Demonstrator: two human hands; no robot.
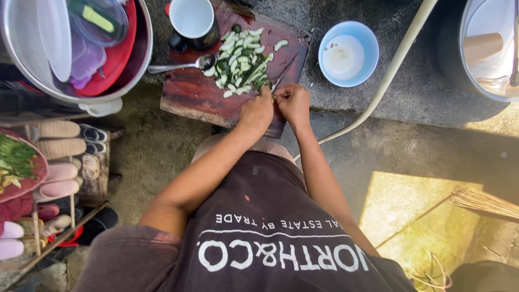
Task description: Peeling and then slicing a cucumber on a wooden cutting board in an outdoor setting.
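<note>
Both sets of fingers meet at the near edge of the slices (pixel 240 62): the left hand (pixel 257 112) curls down, seemingly pinning a green piece, and the right hand (pixel 293 103) closes round what looks like a knife handle (the blade is hard to make out). The pile lies on the board (pixel 186 92). The cut pieces look light, wet and slippery, soft enough to bruise, best pinched by the skin side. A spoon (pixel 178 66) and mug (pixel 192 21) sit beyond.

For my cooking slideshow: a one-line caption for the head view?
Both hands, left and right, meet over sliced green vegetable on a reddish cutting board beside a spoon.
</note>
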